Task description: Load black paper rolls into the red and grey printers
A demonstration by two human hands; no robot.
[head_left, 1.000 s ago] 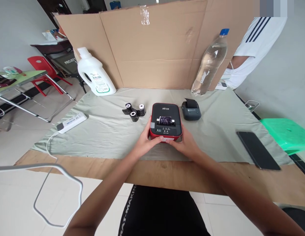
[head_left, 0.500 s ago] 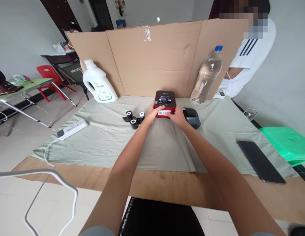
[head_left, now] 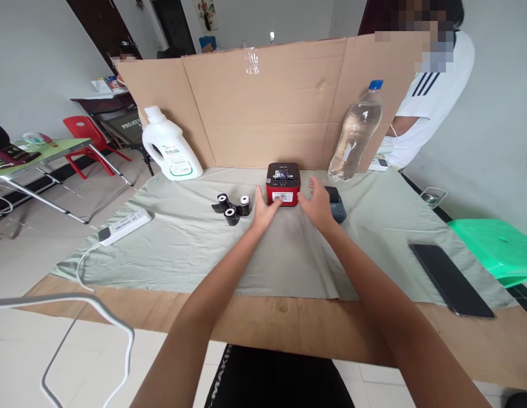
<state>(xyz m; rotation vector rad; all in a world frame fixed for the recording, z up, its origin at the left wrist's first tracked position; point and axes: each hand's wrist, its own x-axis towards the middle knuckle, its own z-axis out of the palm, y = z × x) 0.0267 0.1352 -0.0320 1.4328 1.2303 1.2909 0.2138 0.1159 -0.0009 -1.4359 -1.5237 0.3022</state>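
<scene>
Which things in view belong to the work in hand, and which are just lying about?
Part of the work, judging by the hands:
red-and-black device, left hand and right hand open around its front

Apparently just lying about:
white jug
clear bottle
dark slab, phone-like
corded white strip
black rolls
small dark device, partly hidden by the right hand

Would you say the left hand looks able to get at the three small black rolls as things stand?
Probably yes: the left hand is open just beside the black rolls, with nothing visible standing between.
</scene>
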